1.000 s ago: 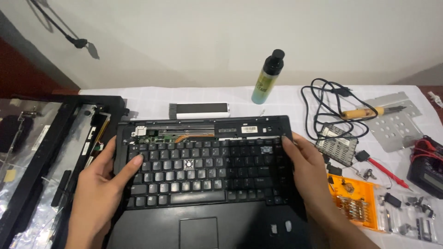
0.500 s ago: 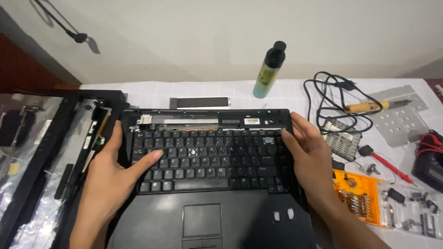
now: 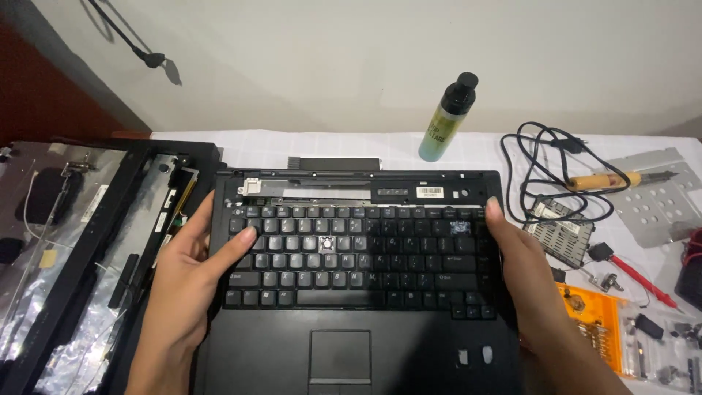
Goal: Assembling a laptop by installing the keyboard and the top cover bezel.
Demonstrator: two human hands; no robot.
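Note:
A black laptop base [image 3: 351,351] lies on the white table in front of me, its screen removed. The black keyboard [image 3: 358,260] sits flat in the base. My left hand [image 3: 191,271] rests at the keyboard's left edge, thumb lying over the left keys. My right hand [image 3: 523,274] presses along the keyboard's right edge, fingertips near its upper right corner. Above the keys a bare strip [image 3: 344,192] of the base shows metal and a white label.
A dismantled screen panel [image 3: 80,249] lies at the left. A green bottle with a black cap [image 3: 446,121] stands behind the laptop. At the right are a black cable [image 3: 545,164], a soldering iron [image 3: 610,179], a perforated metal plate [image 3: 654,205], a red screwdriver [image 3: 632,274] and an orange parts box [image 3: 596,318].
The keyboard has gone down flat into the base and the copper parts under it are covered. Both hands have shifted along its side edges.

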